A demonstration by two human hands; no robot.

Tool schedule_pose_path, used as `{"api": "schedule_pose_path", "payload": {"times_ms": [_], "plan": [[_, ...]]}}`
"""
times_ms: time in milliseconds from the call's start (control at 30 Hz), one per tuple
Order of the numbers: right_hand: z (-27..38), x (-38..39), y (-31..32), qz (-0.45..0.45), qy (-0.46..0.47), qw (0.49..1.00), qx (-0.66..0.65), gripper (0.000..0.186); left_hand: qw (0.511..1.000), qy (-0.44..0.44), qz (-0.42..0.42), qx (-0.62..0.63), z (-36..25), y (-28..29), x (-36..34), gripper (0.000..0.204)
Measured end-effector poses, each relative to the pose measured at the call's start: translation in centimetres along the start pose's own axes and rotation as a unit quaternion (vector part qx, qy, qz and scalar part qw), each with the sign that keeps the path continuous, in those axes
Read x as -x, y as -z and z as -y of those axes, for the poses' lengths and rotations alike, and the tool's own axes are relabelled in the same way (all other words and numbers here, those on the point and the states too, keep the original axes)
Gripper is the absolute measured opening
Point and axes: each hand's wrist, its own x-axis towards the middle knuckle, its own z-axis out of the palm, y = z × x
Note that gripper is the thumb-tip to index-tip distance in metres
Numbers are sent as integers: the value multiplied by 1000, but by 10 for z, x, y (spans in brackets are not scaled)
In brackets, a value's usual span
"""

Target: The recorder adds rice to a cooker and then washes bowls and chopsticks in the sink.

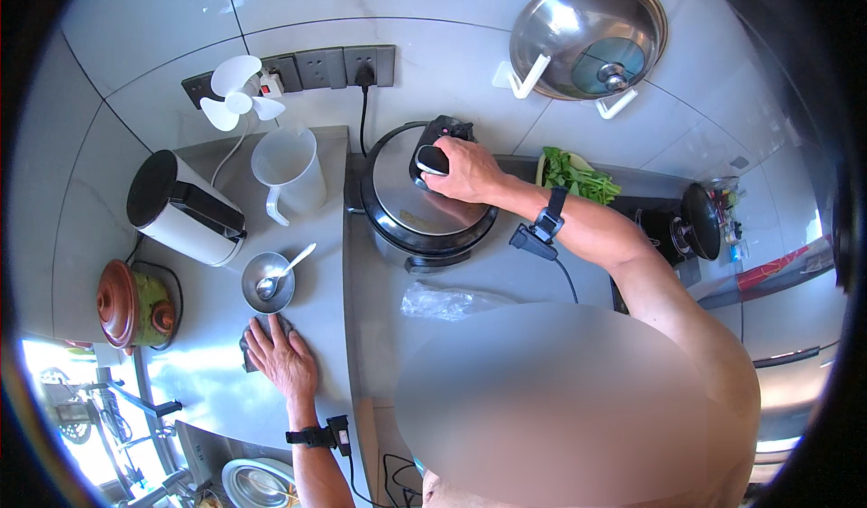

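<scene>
My right hand (465,172) is closed around the black knob (432,158) on the lid of an electric pressure cooker (397,187), which has a silver top and a black rim. The lid sits on the cooker. My left hand (284,362) lies flat with its fingers spread over a dark cloth (248,356) on the steel counter (208,372). Just beyond its fingertips stands a small metal bowl (256,276) with a metal spoon (296,260) leaning in it.
Left of the cooker stand a clear plastic jug (298,169), a white kettle (194,223) and a brown-lidded pot (131,305). A crumpled plastic bag (452,300) lies before the cooker. Leafy greens (578,178) are to its right. A large pot lid (560,29) hangs on wall hooks.
</scene>
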Motion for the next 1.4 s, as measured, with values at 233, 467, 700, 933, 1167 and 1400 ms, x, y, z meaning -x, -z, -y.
{"api": "schedule_pose_path", "payload": {"times_ms": [233, 467, 700, 933, 1167, 1400], "plan": [[29, -14, -8, 41, -51, 993, 95, 61, 1000, -3, -2, -9, 2, -5, 2, 53], [-7, -23, -8, 38, 151, 985, 73, 55, 1000, -6, -4, -23, 0, -4, 1, 54], [-7, -35, 7, 85, 173, 980, 53, 54, 1000, -1, 4, -8, -4, 0, -2, 54], [-1, -108, 12, 125, 53, 966, -219, 46, 1000, -2, 2, 0, 14, 2, 10, 61], [-55, -160, -15, 110, 102, 939, -310, 44, 991, 72, -47, 99, 10, 46, 92, 83], [-21, -41, 35, -72, 112, 967, -217, 26, 984, 101, -10, 146, 2, 38, 125, 76]]}}
